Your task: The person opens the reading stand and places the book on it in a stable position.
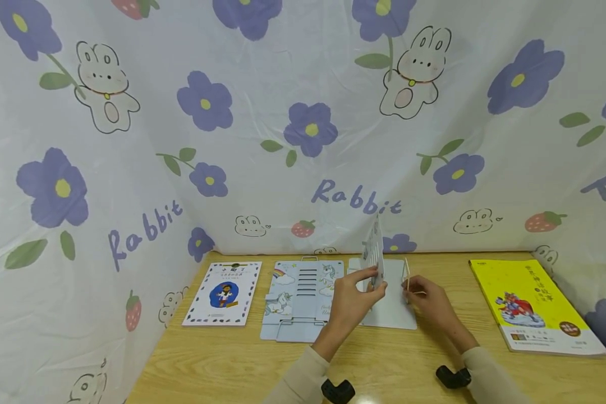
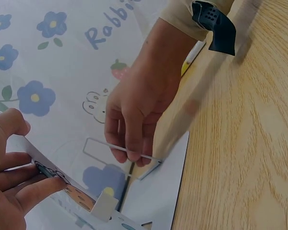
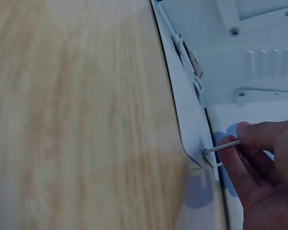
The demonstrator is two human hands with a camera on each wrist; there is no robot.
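Observation:
A pale metal book stand stands partly unfolded, its slotted panel (image 1: 375, 252) upright and its base plate (image 1: 396, 317) flat on the table. My left hand (image 1: 352, 297) grips the panel near its lower edge, thumb on one face and fingers on the other. To the right, my right hand (image 1: 431, 303) pinches a thin wire leg (image 3: 223, 146) hinged at the base plate's edge. That wire rises as a narrow loop (image 2: 113, 142) in the left wrist view. Beside the left hand lies a second book stand (image 1: 305, 306), folded flat, with unicorn and rainbow prints.
At the far left lies a white book (image 1: 224, 294) with a blue cover picture. A thick yellow book (image 1: 540, 292) lies at the right. Behind the wooden table (image 1: 222, 365) hangs a curtain (image 1: 262, 185) printed with flowers and rabbits.

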